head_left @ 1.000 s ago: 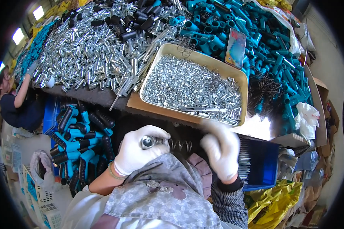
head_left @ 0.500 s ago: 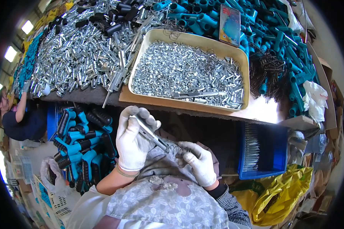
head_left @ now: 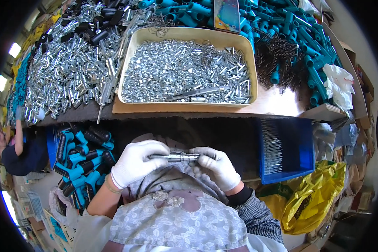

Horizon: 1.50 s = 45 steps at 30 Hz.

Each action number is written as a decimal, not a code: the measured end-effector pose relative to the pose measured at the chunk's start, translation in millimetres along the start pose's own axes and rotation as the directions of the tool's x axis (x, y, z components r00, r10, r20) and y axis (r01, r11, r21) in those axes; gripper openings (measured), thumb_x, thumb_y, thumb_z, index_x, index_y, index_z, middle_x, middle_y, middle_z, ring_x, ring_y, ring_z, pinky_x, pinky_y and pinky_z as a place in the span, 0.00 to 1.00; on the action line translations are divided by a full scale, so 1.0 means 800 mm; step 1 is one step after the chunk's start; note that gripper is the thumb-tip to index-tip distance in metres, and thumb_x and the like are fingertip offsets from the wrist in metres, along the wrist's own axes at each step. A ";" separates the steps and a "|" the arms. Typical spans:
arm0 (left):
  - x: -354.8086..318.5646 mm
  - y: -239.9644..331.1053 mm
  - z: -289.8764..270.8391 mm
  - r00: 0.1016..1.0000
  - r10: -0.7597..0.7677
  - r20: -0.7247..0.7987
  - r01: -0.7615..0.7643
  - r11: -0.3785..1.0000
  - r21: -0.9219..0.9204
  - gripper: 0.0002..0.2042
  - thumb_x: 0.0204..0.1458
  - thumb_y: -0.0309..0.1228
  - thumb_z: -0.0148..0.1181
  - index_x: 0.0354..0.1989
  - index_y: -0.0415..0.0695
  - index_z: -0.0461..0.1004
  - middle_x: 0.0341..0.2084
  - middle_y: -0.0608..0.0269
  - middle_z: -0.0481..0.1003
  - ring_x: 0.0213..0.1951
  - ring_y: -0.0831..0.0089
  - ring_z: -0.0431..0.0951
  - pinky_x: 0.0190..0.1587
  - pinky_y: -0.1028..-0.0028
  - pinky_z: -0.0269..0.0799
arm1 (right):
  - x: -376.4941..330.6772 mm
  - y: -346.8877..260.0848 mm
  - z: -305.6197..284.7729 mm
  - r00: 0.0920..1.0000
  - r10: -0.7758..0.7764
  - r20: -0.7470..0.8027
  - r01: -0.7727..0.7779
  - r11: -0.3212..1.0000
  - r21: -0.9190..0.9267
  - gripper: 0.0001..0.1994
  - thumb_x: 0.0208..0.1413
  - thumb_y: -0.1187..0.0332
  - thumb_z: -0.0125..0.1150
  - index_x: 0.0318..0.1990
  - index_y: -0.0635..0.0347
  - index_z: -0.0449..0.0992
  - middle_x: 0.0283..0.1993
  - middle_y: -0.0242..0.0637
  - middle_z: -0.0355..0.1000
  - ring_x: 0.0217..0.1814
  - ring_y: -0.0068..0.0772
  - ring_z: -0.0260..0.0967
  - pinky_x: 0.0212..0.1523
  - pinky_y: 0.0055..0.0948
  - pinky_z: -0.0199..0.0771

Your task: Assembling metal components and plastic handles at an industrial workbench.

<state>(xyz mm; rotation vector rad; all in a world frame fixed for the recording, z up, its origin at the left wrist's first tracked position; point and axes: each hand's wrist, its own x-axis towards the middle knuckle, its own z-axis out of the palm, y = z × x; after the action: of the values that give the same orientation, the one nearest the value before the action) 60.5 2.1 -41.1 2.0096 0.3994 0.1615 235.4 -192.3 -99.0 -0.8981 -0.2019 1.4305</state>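
Note:
A shiny metal shaft with a ringed collar is held level in front of my apron, between both hands. My left hand, in a white glove, is closed round its left end. The right end is pinched by the thumb and fingers of my right hand, also gloved. My fingers cover both ends, and no spring can be made out on it now. Beyond my hands, on the bench, a cream tray holds many small metal pins and sleeves, with a longer metal shaft lying across them.
Metal parts are heaped left of the tray; dark springs, teal tubes and a phone lie right and behind. Below the bench are blue-black handles, a blue bin and a yellow bag. A person works far left.
The shaft has turned from slanting to level. My right hand has closed up to it, and the spring visible at its end is out of sight. The whole view has shifted slightly.

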 end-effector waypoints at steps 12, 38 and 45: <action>0.010 0.011 0.047 0.957 0.250 0.147 -0.283 0.916 0.283 0.18 0.42 0.31 0.74 0.43 0.41 0.81 0.31 0.55 0.80 0.31 0.59 0.81 0.35 0.67 0.76 | -0.006 0.004 -0.009 0.857 -0.359 0.370 0.498 0.387 -0.776 0.27 0.54 0.69 0.67 0.62 0.65 0.70 0.53 0.54 0.75 0.54 0.53 0.76 0.55 0.38 0.75; -0.016 0.019 0.074 0.980 -0.009 -0.199 0.053 0.975 0.215 0.16 0.41 0.21 0.69 0.42 0.36 0.80 0.35 0.50 0.82 0.35 0.61 0.84 0.40 0.70 0.77 | 0.134 -0.121 -0.447 0.766 -0.609 -0.207 -0.525 -0.405 -0.749 0.28 0.66 0.47 0.40 0.68 0.50 0.66 0.72 0.41 0.62 0.75 0.49 0.54 0.73 0.57 0.49; -0.004 0.016 0.078 0.989 0.027 -0.148 0.001 0.982 0.186 0.16 0.42 0.21 0.70 0.43 0.37 0.80 0.35 0.49 0.81 0.36 0.58 0.84 0.40 0.69 0.77 | 0.132 -0.119 -0.475 0.724 -0.652 -0.225 -0.574 -0.388 -0.721 0.28 0.67 0.47 0.40 0.68 0.52 0.66 0.72 0.44 0.61 0.73 0.52 0.56 0.72 0.55 0.51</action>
<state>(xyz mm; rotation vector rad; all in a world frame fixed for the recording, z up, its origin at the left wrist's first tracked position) 77.7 -56.7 -58.1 2.1921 0.5123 0.2941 563.0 -241.8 -333.4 -2.9468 -1.0601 0.0280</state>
